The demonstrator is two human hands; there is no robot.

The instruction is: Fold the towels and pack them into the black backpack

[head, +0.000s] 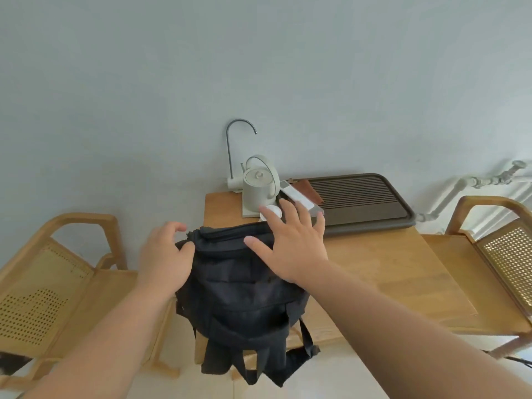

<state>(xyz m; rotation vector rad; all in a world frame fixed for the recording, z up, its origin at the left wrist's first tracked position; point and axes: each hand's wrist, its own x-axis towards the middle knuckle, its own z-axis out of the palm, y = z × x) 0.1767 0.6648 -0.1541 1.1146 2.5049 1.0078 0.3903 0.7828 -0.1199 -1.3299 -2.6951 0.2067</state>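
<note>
From the head camera, a black backpack [241,289] of soft, matte woven fabric sits slumped on the near left corner of a light wooden table [374,269], its flat webbing straps dangling over the table's front edge toward the pale floor. The left hand [165,254] grips the bag's upper left corner, fingers curled over the seam and thumb pressed into the cloth. The right hand [290,246] lies flat with its fingers fanned wide over the bag's top edge; whether the palm touches the fabric cannot be told. Behind the bag stands a smooth cream kettle [259,185] with a hooped handle, and beside it a thin metal gooseneck spout [230,145] rises against the plain grey wall. A dark, rounded rectangular tea tray [368,203] with a slatted top fills the table's far right. Wooden chairs with perforated cane backs flank the table, a left chair [57,277] and a right chair [489,254].
</note>
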